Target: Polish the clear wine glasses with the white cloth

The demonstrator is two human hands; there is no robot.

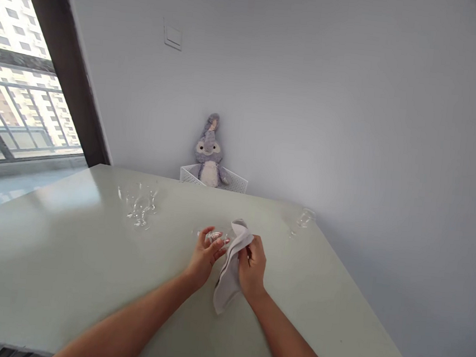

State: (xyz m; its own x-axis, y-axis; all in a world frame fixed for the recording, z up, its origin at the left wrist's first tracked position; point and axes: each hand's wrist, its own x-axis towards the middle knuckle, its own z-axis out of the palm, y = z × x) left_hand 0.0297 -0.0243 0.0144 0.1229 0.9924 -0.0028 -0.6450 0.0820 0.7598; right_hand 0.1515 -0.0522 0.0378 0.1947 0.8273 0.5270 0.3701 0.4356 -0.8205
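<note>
My left hand [205, 257] is closed around a clear stemmed glass [215, 236], which lies tilted sideways above the table. Bunched in my right hand [253, 267] is a light grey cloth [227, 290], its loose end hanging down toward the tabletop. The upper fold of the cloth is against the glass's right end, and it hides that part of the glass. Some of my right fingers are covered by the cloth.
Several clear glasses [140, 205] stand grouped at the table's left rear. Another clear glass [304, 217] is near the right edge. Behind the pale green table [157, 316], a plush rabbit [209, 153] sits in a white basket [237, 183] by the wall.
</note>
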